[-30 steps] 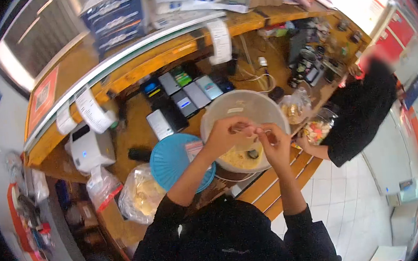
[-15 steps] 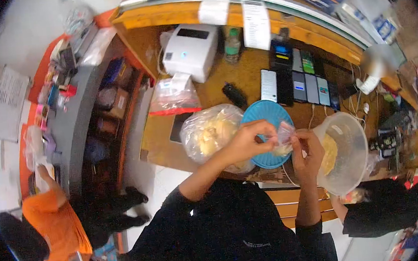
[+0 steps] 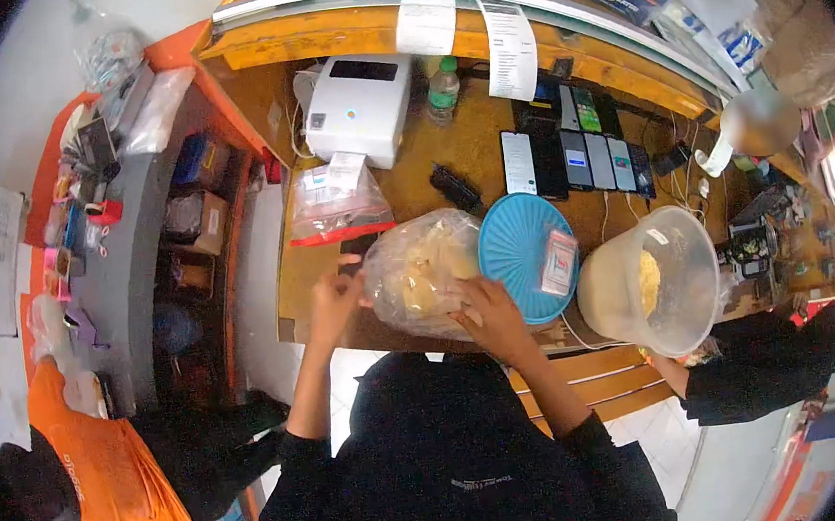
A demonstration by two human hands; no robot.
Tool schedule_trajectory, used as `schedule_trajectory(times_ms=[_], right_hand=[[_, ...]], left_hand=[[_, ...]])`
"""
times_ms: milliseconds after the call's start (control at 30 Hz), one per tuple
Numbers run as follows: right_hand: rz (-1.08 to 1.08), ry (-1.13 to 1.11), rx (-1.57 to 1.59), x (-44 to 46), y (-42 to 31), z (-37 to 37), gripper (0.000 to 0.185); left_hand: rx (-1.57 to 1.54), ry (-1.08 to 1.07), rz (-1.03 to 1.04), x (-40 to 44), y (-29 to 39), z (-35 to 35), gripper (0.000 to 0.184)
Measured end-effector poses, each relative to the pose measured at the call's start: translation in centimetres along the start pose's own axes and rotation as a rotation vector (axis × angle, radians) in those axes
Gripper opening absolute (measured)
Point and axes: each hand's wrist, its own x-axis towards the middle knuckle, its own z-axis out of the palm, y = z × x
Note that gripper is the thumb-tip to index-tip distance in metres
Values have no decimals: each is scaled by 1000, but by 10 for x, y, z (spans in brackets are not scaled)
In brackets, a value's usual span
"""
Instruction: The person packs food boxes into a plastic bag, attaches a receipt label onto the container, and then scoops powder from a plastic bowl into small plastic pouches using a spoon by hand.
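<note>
A clear plastic bag (image 3: 425, 260) filled with pale yellow pieces sits on the wooden counter in front of me. At its left edge is my left hand (image 3: 337, 303), fingers curled against the plastic. My right hand (image 3: 491, 316) grips the bag's lower right side with bent fingers. Just right of the bag lies a round blue ribbed lid (image 3: 515, 251). A small clear packet with red and white print (image 3: 559, 263) rests on that lid. Beyond it stands a translucent tub (image 3: 686, 285), tilted in view, with yellowish crumbs inside.
Behind the bag are a white label printer (image 3: 360, 110), a red-edged plastic bag (image 3: 337, 203), a green-capped bottle (image 3: 442, 89) and a black object (image 3: 456, 188). Several phones (image 3: 576, 160) with cables lie farther right. A person in orange (image 3: 106, 471) is at left; another person's dark sleeve (image 3: 764, 363) is at right.
The small packet has left my hands and now lies on the blue lid. Both hands have moved left to the bag of yellow pieces. The view has shifted slightly.
</note>
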Motion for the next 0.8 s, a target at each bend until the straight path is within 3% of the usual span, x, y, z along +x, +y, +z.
schedule_trajectory(times_ms=[67,133,167,233,267,333,367,433,467,500,533,567,600,633,667,733,767,800], right_hand=[[732,-285,531,-17,8,13,33],[633,169,269,-47,50,29,28],[644,233,81,-53,69,25,30],[664,306,-112,-71,108,24,35],[803,254,-245,-87,131,36,43],[946,203,-376,-102,151,59,53],[1025,145,-272,-106,158,68,62],[1108,99,-178,-99,155,62,72],[1190,96,-178,-88,147,60,68],[1272,92,-177,-81,142,54,65],[1276,102,-187,-85,148,55,65],[1169,247,40,-89,153,59,65],[1044,385,263,-91,157,61,64],[1174,278,205,-78,146,48,53],[1170,285,200,-80,151,55,53],[812,596,423,-77,156,68,57],[805,595,424,-73,152,63,57],[911,444,806,-45,115,29,57]], left_hand=[[193,-25,19,1,3,-2,30],[799,-44,160,9,-27,-10,40],[805,-49,166,9,-47,-17,40],[1083,205,455,7,-80,-34,50],[1087,199,466,6,-75,-40,50],[991,72,60,1,-51,-51,53],[993,68,70,1,-40,-55,53],[803,-6,-165,6,-24,-55,53],[796,-13,-151,9,-27,-51,53],[826,91,29,8,-28,-44,51],[849,198,207,9,-28,-39,49],[843,193,218,11,-27,-33,49],[747,150,131,9,-7,-20,48],[651,110,45,8,5,-8,48],[646,111,53,10,4,1,48],[333,-47,241,12,2,20,47],[184,-127,293,12,5,31,47],[36,-207,344,13,11,43,46]])
